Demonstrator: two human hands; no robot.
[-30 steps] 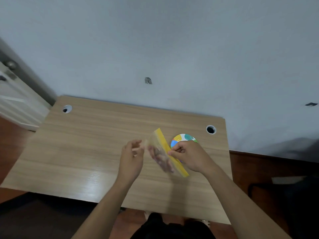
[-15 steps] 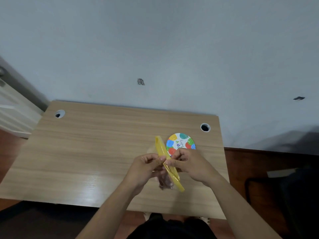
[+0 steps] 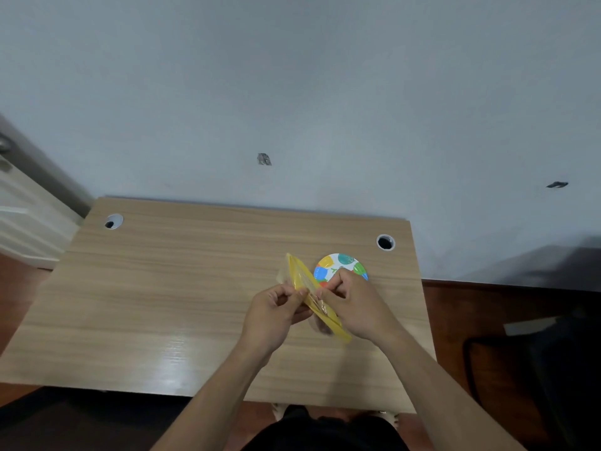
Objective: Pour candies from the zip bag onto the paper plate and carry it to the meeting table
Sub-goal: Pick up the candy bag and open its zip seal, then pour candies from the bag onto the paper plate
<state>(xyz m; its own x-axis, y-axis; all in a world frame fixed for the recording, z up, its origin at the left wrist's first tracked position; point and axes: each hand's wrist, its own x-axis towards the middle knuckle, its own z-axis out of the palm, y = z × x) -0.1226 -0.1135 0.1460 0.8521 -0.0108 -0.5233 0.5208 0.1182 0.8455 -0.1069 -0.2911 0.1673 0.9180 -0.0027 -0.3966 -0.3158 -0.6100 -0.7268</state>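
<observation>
Since the last frame both hands have drifted up the desk toward the plate, and my right hand (image 3: 353,307) now covers its near half. A second back my left hand (image 3: 276,315) was off the bag; now it's on it.

Zip bag (image 3: 307,288) is held in the air over the desk (image 3: 162,288), yellow zip strip uppermost and running diagonally away from me. Both hands pinch the strip mid-length from opposite sides, fingertips nearly meeting. Fingers are narrow, closed on the bag lips. I read this as pulling the seal apart. It looks at most only starting to part; I can't tell how far.

Candies are a dim brownish mass sagging in the clear lower part of the bag, under my hands. Holding it strip-up keeps them at the bottom while the mouth opens. Nothing is poured yet.

Paper plate (image 3: 341,265), with coloured dots, sits flat on the desk just beyond my right hand, close to the bag. It's a short tip to reach it.

Around: two cable holes, far-left (image 3: 113,220) and far-right (image 3: 385,242), the right one near the plate. Wall is straight ahead, dark object on the floor to my right. Meeting table is not in view.

Obstructions: only my right hand over the plate, which has to clear before I pour.
</observation>
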